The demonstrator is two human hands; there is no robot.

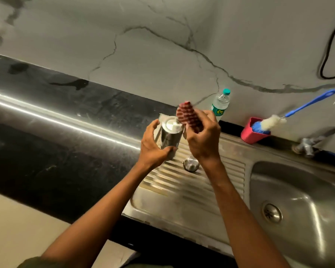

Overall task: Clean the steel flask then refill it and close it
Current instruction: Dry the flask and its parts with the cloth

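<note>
My left hand [153, 146] grips the steel flask [170, 135] round its body and holds it above the ribbed draining board [211, 176]. The flask's flat end faces up toward me. My right hand [203, 138] holds a red patterned cloth [189, 116] just to the right of the flask's upper end, close to it. A small round steel cap [190, 165] lies on the draining board below my right wrist. A clear plastic water bottle [220, 104] with a teal cap stands against the wall behind my hands.
A steel sink basin [298, 200] with a drain lies to the right, a tap [307, 145] behind it. A red holder [254, 133] carries a blue-handled bottle brush [302, 109]. Black countertop [56, 161] stretches left. A black cable [329, 55] hangs on the wall.
</note>
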